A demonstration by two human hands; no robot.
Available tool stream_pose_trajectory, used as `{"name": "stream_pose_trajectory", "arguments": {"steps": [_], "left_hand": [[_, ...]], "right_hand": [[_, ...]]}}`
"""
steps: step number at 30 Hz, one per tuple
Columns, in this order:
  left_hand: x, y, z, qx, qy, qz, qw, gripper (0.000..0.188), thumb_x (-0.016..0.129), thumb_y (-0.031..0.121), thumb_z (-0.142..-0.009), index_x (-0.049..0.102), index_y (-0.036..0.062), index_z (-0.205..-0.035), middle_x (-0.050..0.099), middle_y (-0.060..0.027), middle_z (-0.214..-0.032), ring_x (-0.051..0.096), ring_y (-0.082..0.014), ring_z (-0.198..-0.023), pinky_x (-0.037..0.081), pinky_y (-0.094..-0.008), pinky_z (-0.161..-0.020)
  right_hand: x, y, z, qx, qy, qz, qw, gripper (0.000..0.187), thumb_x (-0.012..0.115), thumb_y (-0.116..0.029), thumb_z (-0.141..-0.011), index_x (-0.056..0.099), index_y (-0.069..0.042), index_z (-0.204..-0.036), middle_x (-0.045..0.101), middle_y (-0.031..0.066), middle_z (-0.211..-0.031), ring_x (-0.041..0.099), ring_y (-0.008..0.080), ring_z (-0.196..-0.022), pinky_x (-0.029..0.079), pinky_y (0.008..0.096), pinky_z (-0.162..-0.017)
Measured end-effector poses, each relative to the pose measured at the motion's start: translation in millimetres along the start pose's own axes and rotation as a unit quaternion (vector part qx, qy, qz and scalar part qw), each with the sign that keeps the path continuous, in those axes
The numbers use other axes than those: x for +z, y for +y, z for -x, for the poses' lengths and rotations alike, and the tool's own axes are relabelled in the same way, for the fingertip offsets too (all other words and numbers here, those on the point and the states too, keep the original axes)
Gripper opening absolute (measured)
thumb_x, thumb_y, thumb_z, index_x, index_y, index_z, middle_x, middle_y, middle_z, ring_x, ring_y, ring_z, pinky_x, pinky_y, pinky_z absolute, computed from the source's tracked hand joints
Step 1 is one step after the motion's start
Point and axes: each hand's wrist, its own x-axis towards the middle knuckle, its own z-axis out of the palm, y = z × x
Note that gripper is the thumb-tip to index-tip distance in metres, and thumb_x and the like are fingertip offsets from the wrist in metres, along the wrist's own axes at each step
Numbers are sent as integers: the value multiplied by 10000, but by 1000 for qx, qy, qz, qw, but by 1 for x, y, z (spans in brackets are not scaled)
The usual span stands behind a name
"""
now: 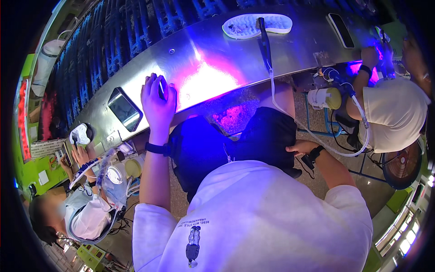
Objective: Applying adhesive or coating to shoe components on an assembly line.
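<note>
My left hand (157, 97) is on the metal bench (297, 47), its fingers curled around a small dark object (161, 89). The hand covers most of that object, so its kind does not show. Beside it, a patch of white and magenta light falls on the steel. Low by the side of my black shorts (267, 138), my right hand (302, 147) has its fingers bent together against the cloth; whatever they may hold is hidden. Farther off lies a white shoe sole (283, 23), with a black-handled brush (264, 47) resting across it.
A dark phone (124, 109) lies left of my left hand, another phone (341, 30) at the far right. From the brush a white tube (273, 90) hangs past my leg. Co-workers sit on both sides; a conveyor (122, 36) runs behind the bench.
</note>
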Motion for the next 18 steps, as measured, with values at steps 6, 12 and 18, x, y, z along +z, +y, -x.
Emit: {"name": "stream_pose_trajectory", "arguments": {"steps": [6, 12, 18], "left_hand": [[-2, 1, 1, -2, -1, -6, 1000, 440, 721, 261, -898, 688, -29, -1228, 638, -277, -1349, 548, -427, -1356, 375, -537, -1181], [-2, 3, 0, -8, -4, -3, 1000, 439, 718, 265, -900, 691, -30, -1223, 640, -270, -1352, 550, -422, -1356, 369, -538, -1186], [-4, 4, 0, -9, -8, -8, 1000, 437, 725, 258, -896, 689, -29, -1225, 641, -264, -1353, 551, -420, -1355, 368, -539, -1188]], "right_hand": [[1, -1, 0, -5, 0, -4, 1000, 1108, 828, -680, -764, 362, -138, -1610, 479, 59, -1574, 427, 243, -1449, 399, 445, -1141], [-2, 8, -5, -9, -8, -13, 1000, 1094, 831, -672, -764, 382, -129, -1601, 492, 58, -1565, 431, 240, -1449, 399, 441, -1141], [-1, 4, -2, -10, -11, -16, 1000, 1034, 819, -635, -807, 399, -105, -1590, 508, 60, -1555, 446, 227, -1439, 409, 433, -1135]]}}
